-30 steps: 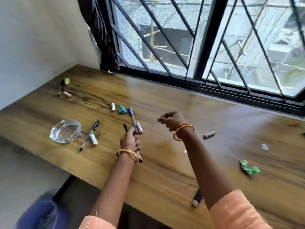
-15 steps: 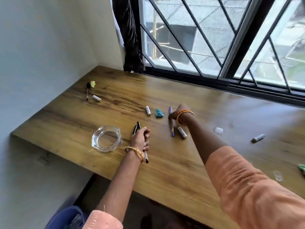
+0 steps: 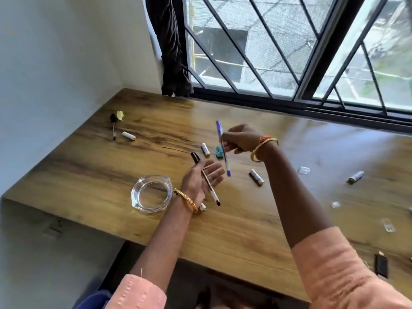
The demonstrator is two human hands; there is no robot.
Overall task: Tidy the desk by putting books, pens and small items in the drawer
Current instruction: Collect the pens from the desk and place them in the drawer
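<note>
My right hand [image 3: 242,139] pinches a purple-capped pen [image 3: 223,148] and holds it above the wooden desk [image 3: 234,230], tip pointing down. My left hand [image 3: 200,181] lies palm up just below it, fingers spread, with black pens [image 3: 206,180] resting across the palm. A battery [image 3: 205,149] and a teal scrap [image 3: 219,151] lie beyond the left hand. A second battery [image 3: 256,177] lies under my right forearm. At the far left sit a black pen [image 3: 113,127], a white battery [image 3: 128,136] and a yellow scrap [image 3: 120,114]. No drawer is in view.
A clear glass ashtray [image 3: 151,194] stands left of my left wrist. Right of my arm lie another battery [image 3: 356,176], small clear plastic bits [image 3: 303,170] and a dark flat object [image 3: 381,267] at the front edge. White wall on the left, barred window behind.
My right hand has lifted the purple pen off the desk and brought it over my left hand. My left hand has turned palm up and spread, the black pens now lying across it.
</note>
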